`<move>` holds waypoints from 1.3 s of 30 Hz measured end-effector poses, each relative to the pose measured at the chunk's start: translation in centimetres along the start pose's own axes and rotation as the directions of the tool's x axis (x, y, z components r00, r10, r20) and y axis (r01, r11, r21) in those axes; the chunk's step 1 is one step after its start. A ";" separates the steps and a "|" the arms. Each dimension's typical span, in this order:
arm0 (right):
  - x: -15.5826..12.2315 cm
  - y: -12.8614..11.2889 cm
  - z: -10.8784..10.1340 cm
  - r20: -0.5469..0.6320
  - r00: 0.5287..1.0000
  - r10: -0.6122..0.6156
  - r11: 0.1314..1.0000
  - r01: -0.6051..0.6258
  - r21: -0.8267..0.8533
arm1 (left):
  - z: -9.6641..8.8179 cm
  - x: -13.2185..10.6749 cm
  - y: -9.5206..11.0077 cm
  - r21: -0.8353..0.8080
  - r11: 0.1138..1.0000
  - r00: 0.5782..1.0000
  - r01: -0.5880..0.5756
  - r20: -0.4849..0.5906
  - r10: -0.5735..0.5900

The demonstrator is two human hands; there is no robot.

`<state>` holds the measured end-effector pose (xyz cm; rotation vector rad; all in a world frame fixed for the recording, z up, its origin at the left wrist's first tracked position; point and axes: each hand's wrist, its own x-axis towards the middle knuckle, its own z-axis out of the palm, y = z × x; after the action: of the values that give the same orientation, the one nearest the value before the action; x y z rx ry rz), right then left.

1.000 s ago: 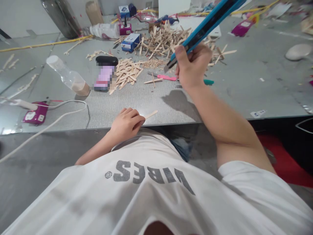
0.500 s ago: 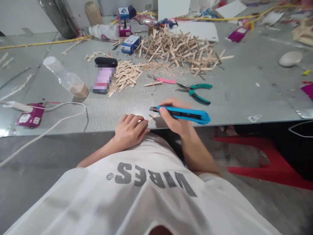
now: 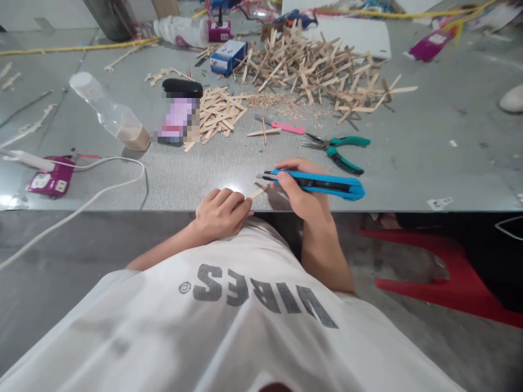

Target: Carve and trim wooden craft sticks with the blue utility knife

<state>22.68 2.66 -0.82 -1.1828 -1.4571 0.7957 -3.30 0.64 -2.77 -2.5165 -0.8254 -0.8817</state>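
- 2 hands: left hand (image 3: 220, 215), right hand (image 3: 305, 204)
- 1 blue utility knife (image 3: 322, 185)
- 1 wooden stick (image 3: 258, 191) between the hands
- 1 green-handled pliers (image 3: 341, 148)
- 1 pink-handled tool (image 3: 288, 128)
- 2 clear plastic bottles: near bottle (image 3: 108, 111), far bottle (image 3: 183, 31)
- 2 heaps of sticks: flat-stick heap (image 3: 218, 111), cross heap (image 3: 314, 71)
- 1 single stick cross (image 3: 263, 132)
- 1 black case (image 3: 182, 87)
- 1 blue-and-white box (image 3: 229, 56)
- 1 white cable (image 3: 102, 189)
- 1 red stool (image 3: 449, 272)

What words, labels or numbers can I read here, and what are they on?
"VIBES": on the white T-shirt, upside down in this view.
Too small to read: print on the blue-and-white box; the white tag at the table edge.
Too blurred: label on the purple packet.
No text visible: the blue knife in the right hand.
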 end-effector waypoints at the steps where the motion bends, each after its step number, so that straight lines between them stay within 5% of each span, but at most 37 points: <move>1: -0.1 -0.1 0.0 0.004 1.000 -0.019 1.000 0.019 0.001 | -0.1 0.0 -0.1 -0.009 1.000 1.000 -0.010 -0.028 0.010; 4: -0.3 -0.4 -0.2 0.045 0.996 -0.083 0.997 0.082 0.012 | -0.5 0.1 -0.7 -0.082 0.996 0.995 -0.046 -0.087 0.038; 11: 0.1 -0.7 -0.2 0.152 0.971 -0.186 0.982 0.189 -0.008 | -0.6 0.2 -1.3 -0.120 0.993 1.000 0.004 -0.008 -0.005; 15: 0.5 0.2 0.3 0.062 0.975 -0.213 0.977 0.211 0.034 | 0.0 0.2 -1.4 -0.122 0.991 0.999 0.047 0.007 -0.046; 18: 1.2 0.9 0.8 -0.161 0.966 -0.204 0.973 0.218 0.073 | 0.1 0.2 -1.5 -0.130 0.991 0.999 0.024 -0.030 -0.028; 20: 1.8 1.2 1.2 -0.403 0.892 -0.203 0.962 0.259 0.090 | -0.1 0.3 -1.5 -0.127 0.992 0.998 0.013 -0.051 -0.020; 22: 2.4 1.0 1.5 -0.642 0.744 -0.188 0.935 0.335 0.115 | -0.2 0.3 -1.5 -0.122 0.993 0.998 0.011 -0.059 -0.018; 25: 3.0 0.6 1.8 -0.799 0.591 -0.115 0.909 0.387 0.155 | -0.2 0.1 -1.5 -0.116 0.993 0.998 0.018 -0.065 -0.025; 31: 3.4 3.2 -0.6 -0.711 0.674 0.199 0.808 0.297 0.508 | -0.1 -0.9 -1.4 -0.147 0.989 0.998 0.034 -0.043 -0.041; 35: 2.9 6.1 -3.8 -0.629 0.762 0.158 0.845 0.225 0.485 | -1.0 -0.5 -0.8 -0.205 0.973 0.991 0.102 -0.059 -0.116; 39: 2.2 4.8 -4.5 -0.664 0.726 0.182 0.905 0.141 0.402 | -1.6 1.2 0.1 -0.174 0.966 0.981 0.191 0.062 -0.183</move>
<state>28.28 5.66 -3.48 -0.9900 -0.5953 0.5480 -3.19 0.32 -0.81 -2.6541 -1.0557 -1.0032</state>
